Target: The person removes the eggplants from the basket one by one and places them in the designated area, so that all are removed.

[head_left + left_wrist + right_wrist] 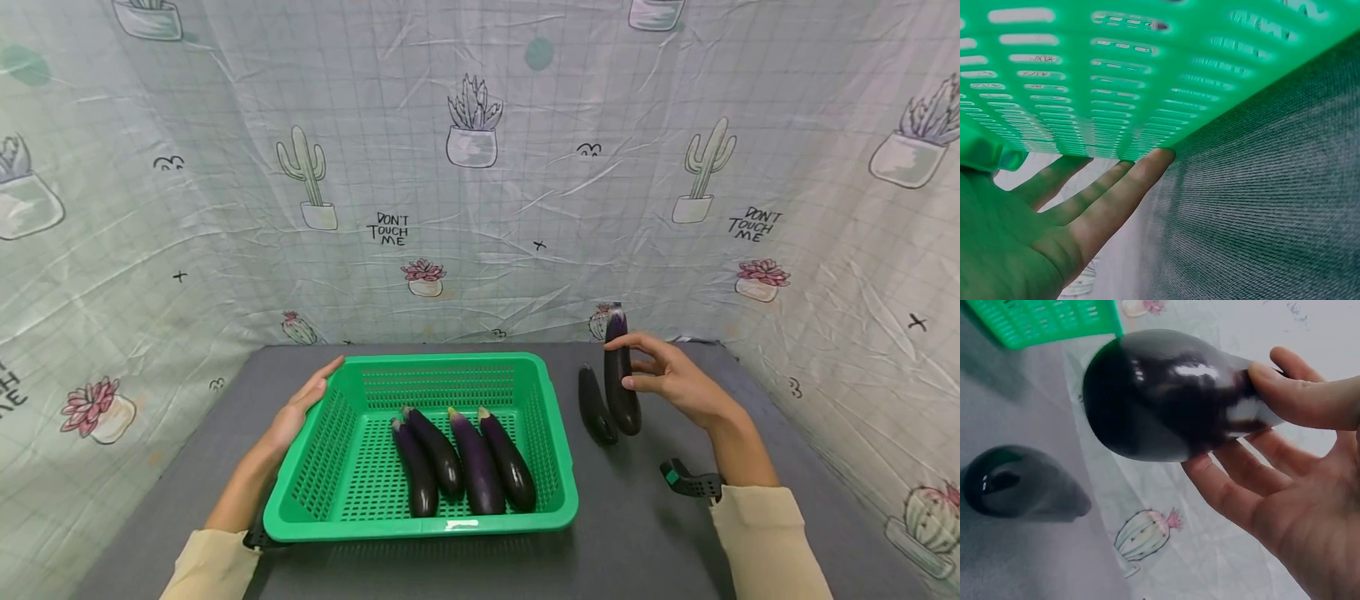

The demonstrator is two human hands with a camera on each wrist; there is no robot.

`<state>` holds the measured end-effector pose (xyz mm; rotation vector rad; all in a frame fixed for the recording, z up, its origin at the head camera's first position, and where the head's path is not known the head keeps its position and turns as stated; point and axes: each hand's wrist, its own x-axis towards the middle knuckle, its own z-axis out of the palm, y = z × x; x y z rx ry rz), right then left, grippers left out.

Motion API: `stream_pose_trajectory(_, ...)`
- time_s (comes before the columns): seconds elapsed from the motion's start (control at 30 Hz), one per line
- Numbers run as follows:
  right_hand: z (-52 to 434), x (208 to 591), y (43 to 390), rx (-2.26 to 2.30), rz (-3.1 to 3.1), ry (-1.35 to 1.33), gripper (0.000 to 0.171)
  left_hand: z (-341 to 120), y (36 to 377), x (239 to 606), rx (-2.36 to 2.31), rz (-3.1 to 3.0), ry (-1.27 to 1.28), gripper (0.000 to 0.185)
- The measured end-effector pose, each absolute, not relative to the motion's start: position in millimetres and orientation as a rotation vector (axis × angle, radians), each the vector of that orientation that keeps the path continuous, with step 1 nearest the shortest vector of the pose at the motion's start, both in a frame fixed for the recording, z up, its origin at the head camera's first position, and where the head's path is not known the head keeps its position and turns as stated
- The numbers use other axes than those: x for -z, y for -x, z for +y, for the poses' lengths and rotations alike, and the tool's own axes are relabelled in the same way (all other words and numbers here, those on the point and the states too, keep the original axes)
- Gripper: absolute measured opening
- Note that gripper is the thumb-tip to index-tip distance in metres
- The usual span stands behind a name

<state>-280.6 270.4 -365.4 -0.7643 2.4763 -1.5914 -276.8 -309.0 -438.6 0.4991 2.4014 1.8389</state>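
My right hand (pixel 670 379) pinches a long dark eggplant (pixel 621 375) between thumb and fingers, its stem end pointing up and away. In the right wrist view that eggplant (pixel 1154 394) appears raised off the table, blunt end toward the camera. Another eggplant (pixel 595 406) lies on the table just left of it. My left hand (pixel 288 417) rests against the left side of a green plastic basket (pixel 568 492). The left wrist view shows its fingers (pixel 1119 203) extended along the slotted wall. Several eggplants (pixel 476 467) lie side by side inside the basket, stems pointing away.
A dark grey cloth (pixel 645 533) covers the table. Behind and along both sides hangs a pale curtain (pixel 540 200) printed with potted cacti, meeting the table's far edge close behind the basket and the eggplants.
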Motion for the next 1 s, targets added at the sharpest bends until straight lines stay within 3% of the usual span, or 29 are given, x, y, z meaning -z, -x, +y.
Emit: stream_pose_trajectory(1.0, 294.1, 400.6, 298.8, 1.570, 2.570, 0.594, 0.056, -307.8, 275.8, 437.6, -1.874, 2.368, -0.524, 0.060)
